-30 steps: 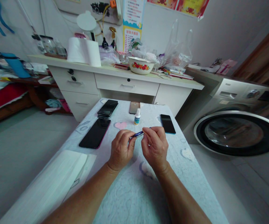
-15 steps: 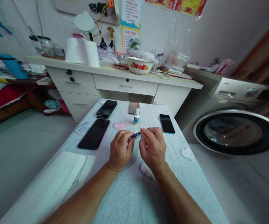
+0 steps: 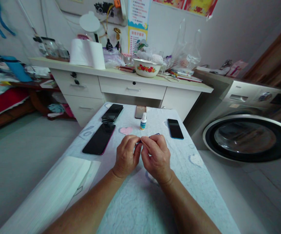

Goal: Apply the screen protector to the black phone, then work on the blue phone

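Beyond the hands (image 3: 157, 158), a bottle (image 3: 143, 123) stands between phones (image 3: 99, 139) on the table (image 3: 191, 195).

hands (image 3: 127, 154) (image 3: 157, 157) pinching slim blue object (image 3: 154, 135), upright bottle (image 3: 143, 122) beyond, phones (image 3: 99, 139)

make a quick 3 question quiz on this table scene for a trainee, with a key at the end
1. True or false: the small bottle is lying on its side.

2. Multiple choice: what does the flowered bowl stand on?
A) the washing machine
B) the desk
C) the floor

3. Short answer: what colour shows on the slim object held between the left hand and the right hand?

Key:
1. False: the small bottle stands upright on the table.
2. B
3. Blue, though the fingers hide most of it.
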Tool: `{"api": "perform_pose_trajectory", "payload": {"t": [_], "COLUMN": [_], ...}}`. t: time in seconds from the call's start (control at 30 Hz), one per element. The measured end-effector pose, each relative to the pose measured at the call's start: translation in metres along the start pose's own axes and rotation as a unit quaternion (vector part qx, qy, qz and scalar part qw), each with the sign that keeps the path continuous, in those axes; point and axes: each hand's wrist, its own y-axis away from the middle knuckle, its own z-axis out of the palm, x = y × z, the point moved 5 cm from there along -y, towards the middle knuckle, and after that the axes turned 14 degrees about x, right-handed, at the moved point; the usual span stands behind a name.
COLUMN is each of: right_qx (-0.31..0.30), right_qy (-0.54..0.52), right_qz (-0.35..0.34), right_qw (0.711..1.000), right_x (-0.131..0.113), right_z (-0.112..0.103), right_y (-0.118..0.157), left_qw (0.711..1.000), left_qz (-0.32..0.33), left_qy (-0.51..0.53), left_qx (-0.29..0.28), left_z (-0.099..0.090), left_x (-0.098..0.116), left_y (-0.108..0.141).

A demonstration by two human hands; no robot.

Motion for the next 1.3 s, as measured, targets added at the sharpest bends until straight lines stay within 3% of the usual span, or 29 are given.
{"api": "perform_pose_trajectory", "payload": {"t": [0.67,1.03,1.3], "right_qx": [0.065,0.061,0.055], "right_qy": [0.07,0.066,0.061], "right_qz": [0.038,0.037,0.03], "right_qw": [0.995,0.995,0.996], "right_x": [0.024,0.021,0.019], "right_z": [-0.013,-0.008,-0.006], "right_y": [-0.011,-0.006,-0.004], "left_qw": [1.0,1.0,1.0], "left_qz": [-0.007,-0.01,0.023], "left_qy": [-0.006,0.004,0.005], "left_qx": [0.002,0.009,0.019], "left_z": [0.002,-0.001,-0.001], "left_x": [-0.004,-0.003,0.0], "left_y": [0.001,0.0,0.0]}}
